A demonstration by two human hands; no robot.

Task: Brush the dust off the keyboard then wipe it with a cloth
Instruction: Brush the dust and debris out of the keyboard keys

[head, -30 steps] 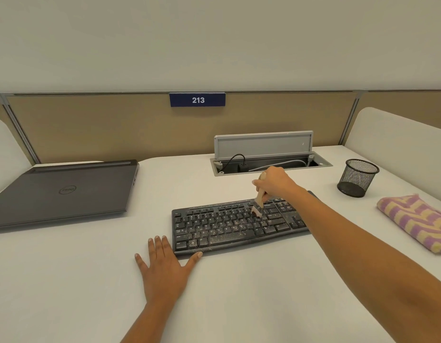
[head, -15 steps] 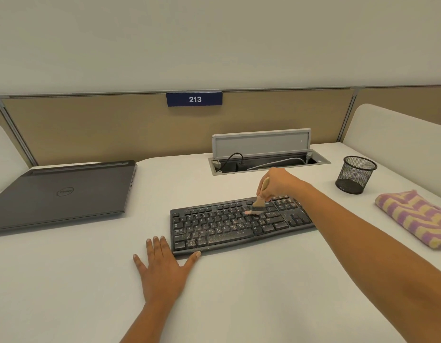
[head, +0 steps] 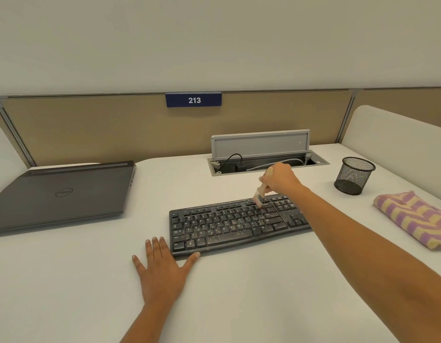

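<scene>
The dusty black plastic keyboard (head: 239,224) lies mid-table on the white table (head: 239,305). The right hand (head: 280,180) clenches its grip on a small wooden-handled brush (head: 260,194), bristles on the far keys. The left hand (head: 162,271) lies flat, fingers spread, at the keyboard's near-left corner. A striped purple-and-yellow cloth (head: 414,219) rests far right.

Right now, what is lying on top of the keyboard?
Pale dust specks cover the keyboard, thickest on its middle and near keys. The brush, held by the right hand, touches the far key rows. The right forearm hides the keyboard's right end.
</scene>
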